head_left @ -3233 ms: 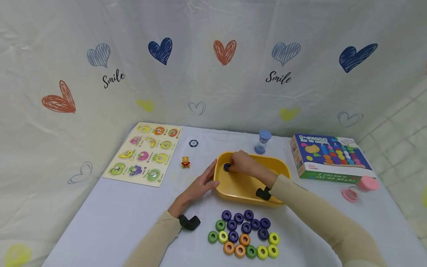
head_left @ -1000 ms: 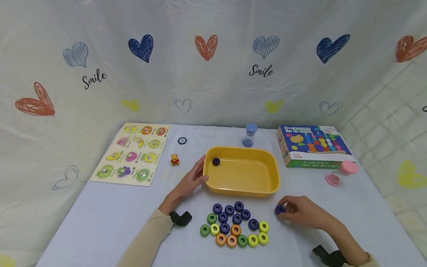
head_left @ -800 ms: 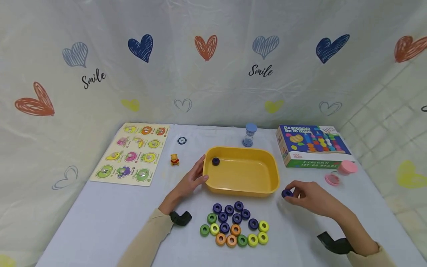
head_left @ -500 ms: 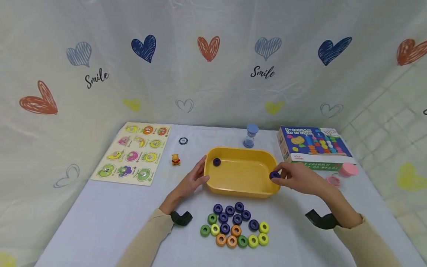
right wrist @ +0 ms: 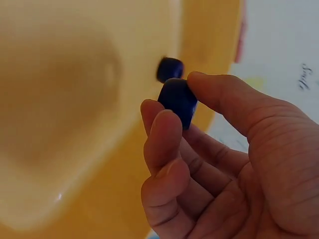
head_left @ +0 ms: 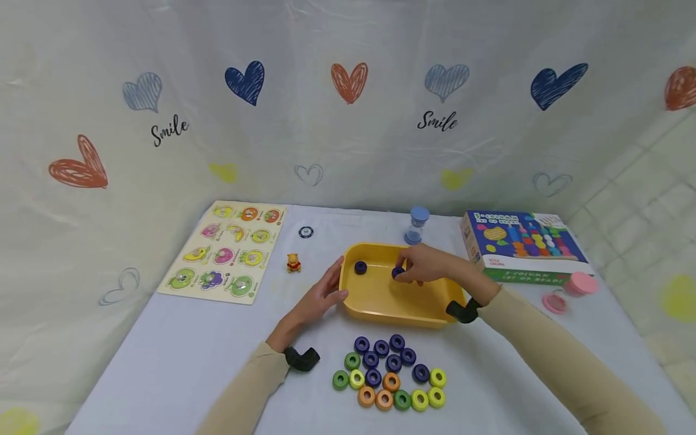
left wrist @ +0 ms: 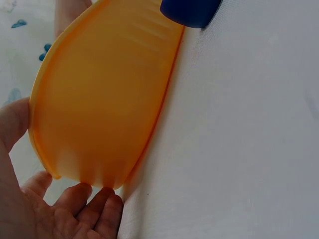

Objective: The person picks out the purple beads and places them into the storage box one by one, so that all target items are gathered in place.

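A yellow tray (head_left: 380, 311) stands mid-table with one dark blue ring (head_left: 360, 267) lying in its far left corner. My right hand (head_left: 421, 266) reaches over the tray and pinches a second dark blue ring (head_left: 398, 273) (right wrist: 178, 101) between thumb and fingers, above the tray's inside; the first ring (right wrist: 169, 68) shows beyond it. With straight fingers my left hand (head_left: 326, 293) (left wrist: 60, 209) rests against the tray's left wall (left wrist: 99, 99). A cluster of several blue, green, yellow and orange rings (head_left: 388, 377) lies on the cloth in front of the tray.
A fruit puzzle board (head_left: 225, 251) lies at the back left, with a small bear figure (head_left: 293, 263) and a round token (head_left: 306, 232) near it. A blue sand timer (head_left: 417, 225) stands behind the tray. A toy box (head_left: 524, 244) and pink lidded pot (head_left: 579, 284) sit right.
My right hand picked a blue ring from the table right of the cluster and carried it up and left over the tray. The left hand stayed at the tray's side.
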Demonstrator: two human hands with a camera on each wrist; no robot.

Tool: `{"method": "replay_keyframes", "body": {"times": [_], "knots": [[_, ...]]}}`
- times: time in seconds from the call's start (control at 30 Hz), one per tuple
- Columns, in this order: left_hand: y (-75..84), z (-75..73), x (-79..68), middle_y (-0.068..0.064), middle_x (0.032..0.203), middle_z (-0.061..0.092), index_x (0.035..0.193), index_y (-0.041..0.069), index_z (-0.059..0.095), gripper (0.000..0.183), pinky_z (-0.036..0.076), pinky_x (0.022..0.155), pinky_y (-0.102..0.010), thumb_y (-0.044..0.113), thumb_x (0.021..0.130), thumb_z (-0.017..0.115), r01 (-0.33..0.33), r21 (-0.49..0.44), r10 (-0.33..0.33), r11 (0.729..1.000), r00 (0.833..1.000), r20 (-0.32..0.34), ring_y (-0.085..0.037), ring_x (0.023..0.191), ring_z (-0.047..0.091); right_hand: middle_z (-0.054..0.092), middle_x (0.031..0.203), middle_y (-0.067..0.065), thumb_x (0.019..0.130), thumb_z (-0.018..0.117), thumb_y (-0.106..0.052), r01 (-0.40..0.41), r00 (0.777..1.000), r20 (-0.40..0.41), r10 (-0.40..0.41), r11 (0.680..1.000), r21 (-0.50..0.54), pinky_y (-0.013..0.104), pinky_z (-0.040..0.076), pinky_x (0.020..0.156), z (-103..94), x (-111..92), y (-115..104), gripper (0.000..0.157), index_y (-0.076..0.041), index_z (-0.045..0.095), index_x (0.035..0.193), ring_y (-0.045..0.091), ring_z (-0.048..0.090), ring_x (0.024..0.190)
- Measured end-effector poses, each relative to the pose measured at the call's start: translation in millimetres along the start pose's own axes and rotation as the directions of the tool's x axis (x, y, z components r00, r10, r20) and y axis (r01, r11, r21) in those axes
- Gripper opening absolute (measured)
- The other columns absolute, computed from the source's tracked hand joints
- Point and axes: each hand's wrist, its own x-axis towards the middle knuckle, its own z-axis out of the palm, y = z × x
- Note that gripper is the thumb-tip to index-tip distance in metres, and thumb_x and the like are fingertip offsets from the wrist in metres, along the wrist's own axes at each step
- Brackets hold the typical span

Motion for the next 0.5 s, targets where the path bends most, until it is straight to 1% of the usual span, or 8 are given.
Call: {"method": "replay_keyframes", "body": {"times": [0.1, 0.23, 0.3, 0.4, 0.5], "knots": [[-0.2, 1.5, 0.0, -0.013, 0.148, 0.015, 0.146, 0.011, 0.005, 0.069, 0.025, 0.105, -0.04, 0.011, 0.092, 0.048, -0.02, 0.0, 0.02, 1.0, 1.0, -0.002, -0.029, 0.132, 0.024, 0.06, 0.073, 0.005, 0.084, 0.064, -0.024, -0.009, 0.999, 0.047, 0.01, 1.0, -0.03, 0.025, 0.049, 0.054, 5.9, 20, -2, 0.026, -0.005, 0.06, 0.102, 0.017, 0.056, 0.057], [0.7, 2.3, -0.3, -0.013, 0.149, 0.014, 0.146, 0.011, 0.004, 0.069, 0.025, 0.104, -0.041, 0.013, 0.093, 0.049, -0.021, 0.012, 0.021, 1.0, 1.0, 0.002, -0.029, 0.131, 0.025, 0.059, 0.072, 0.004, 0.083, 0.065, -0.025, -0.019, 0.996, 0.085, 0.025, 0.998, -0.064, 0.025, 0.047, 0.052, 13.5, 38, -6, 0.025, -0.008, 0.062, 0.101, 0.017, 0.055, 0.058], [1.3, 1.9, -0.5, -0.012, 0.149, 0.014, 0.146, 0.012, 0.004, 0.07, 0.025, 0.105, -0.04, 0.015, 0.093, 0.049, -0.008, 0.017, 0.008, 1.0, 1.0, 0.004, -0.028, 0.132, 0.025, 0.058, 0.074, 0.003, 0.082, 0.065, -0.026, -0.01, 0.996, 0.091, 0.017, 0.997, -0.08, 0.024, 0.046, 0.053, 16.8, 45, -9, 0.026, -0.009, 0.062, 0.101, 0.016, 0.054, 0.059], [2.1, 0.6, -0.6, -0.01, 0.149, 0.013, 0.146, 0.014, 0.004, 0.069, 0.025, 0.105, -0.038, 0.016, 0.093, 0.048, 0.015, 0.013, -0.015, 1.0, 1.0, 0.003, -0.026, 0.132, 0.024, 0.058, 0.074, 0.001, 0.081, 0.066, -0.028, 0.025, 0.996, 0.088, -0.016, 0.995, -0.101, 0.024, 0.046, 0.056, 20.6, 52, -13, 0.027, -0.009, 0.063, 0.101, 0.014, 0.053, 0.062], [2.3, -1.4, -0.7, -0.009, 0.149, 0.013, 0.146, 0.015, 0.004, 0.069, 0.025, 0.105, -0.038, 0.017, 0.093, 0.048, 0.021, 0.016, -0.021, 1.0, 1.0, 0.003, -0.025, 0.133, 0.023, 0.059, 0.074, 0.001, 0.08, 0.068, -0.025, 0.055, 0.996, 0.072, -0.049, 0.995, -0.082, 0.023, 0.047, 0.057, 23.8, 58, -18, 0.026, -0.007, 0.064, 0.098, 0.014, 0.054, 0.062]]}}
